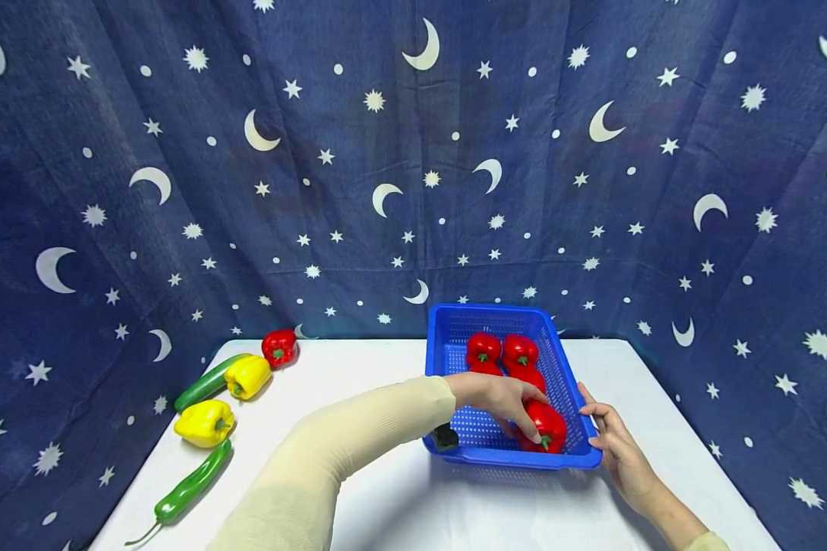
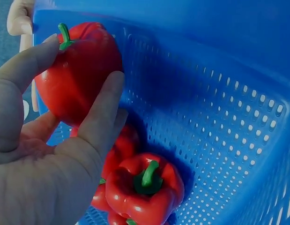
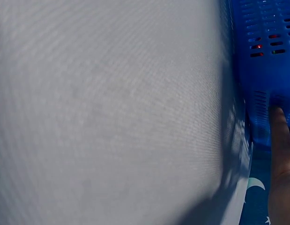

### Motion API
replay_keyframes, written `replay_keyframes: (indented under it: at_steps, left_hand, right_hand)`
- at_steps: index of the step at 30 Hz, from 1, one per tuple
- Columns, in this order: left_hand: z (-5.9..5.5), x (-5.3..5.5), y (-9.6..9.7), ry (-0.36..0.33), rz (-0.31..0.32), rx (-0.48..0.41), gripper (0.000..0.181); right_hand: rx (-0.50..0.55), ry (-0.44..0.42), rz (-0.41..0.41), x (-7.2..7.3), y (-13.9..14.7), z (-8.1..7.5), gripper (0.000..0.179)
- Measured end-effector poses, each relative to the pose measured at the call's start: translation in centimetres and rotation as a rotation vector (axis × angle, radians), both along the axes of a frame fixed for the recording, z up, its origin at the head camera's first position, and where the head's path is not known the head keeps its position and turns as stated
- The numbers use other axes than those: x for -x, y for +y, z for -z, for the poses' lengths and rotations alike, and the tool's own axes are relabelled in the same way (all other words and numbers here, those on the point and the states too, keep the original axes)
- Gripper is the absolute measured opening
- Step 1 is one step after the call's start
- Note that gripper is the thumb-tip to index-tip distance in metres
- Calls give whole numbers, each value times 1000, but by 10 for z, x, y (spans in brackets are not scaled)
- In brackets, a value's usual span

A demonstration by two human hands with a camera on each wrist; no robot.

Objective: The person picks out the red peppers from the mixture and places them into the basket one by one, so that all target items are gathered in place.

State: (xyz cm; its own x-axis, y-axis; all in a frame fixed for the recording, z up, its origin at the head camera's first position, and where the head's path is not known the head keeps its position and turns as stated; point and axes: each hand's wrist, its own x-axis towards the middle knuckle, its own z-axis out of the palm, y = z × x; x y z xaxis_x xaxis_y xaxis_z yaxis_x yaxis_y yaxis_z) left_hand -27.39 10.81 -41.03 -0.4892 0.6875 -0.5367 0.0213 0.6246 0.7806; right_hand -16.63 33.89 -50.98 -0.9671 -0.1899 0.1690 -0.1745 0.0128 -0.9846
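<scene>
The left hand (image 1: 506,398), reaching across in a cream sleeve, grips a red bell pepper (image 2: 81,75) with the thumb beside its green stem and the fingers round its side. That pepper is at the near right corner inside a blue perforated plastic basket (image 1: 496,457). Several more red bell peppers (image 1: 484,348) lie in the basket, partly hidden behind the left hand. At the basket's right side, the right hand (image 1: 623,455) holds the rim near the front corner. One straight finger (image 3: 279,131) lies against the outer wall in the right wrist view.
On the left of the white table (image 1: 372,459) lie a red bell pepper (image 1: 279,348), two yellow bell peppers (image 1: 204,423), a cucumber (image 1: 207,381) and a long green chili pepper (image 1: 193,484). A blue curtain (image 1: 358,245) with moons and stars surrounds the table's back and sides.
</scene>
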Motion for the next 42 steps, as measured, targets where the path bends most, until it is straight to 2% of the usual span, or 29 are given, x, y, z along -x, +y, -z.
replay_keyframes:
  at_steps: [7,21,31,36,42]
  left_hand:
    - [2,0,0,-21,-23,34,67]
    - [0,-1,-3,-70,-12,54,69]
    - [-2,-1,-8,-38,17,71,66]
    - [-4,-2,-9,-14,43,76,60]
    - [-7,-1,-8,-6,41,76,54]
  right_hand:
    - [-13,-14,9,0,-1,0,42]
    - [-15,2,2,0,-1,1,41]
    - [34,33,-24,2,0,2,41]
    - [26,19,-10,1,1,2,41]
    - [20,12,-1,0,1,2,41]
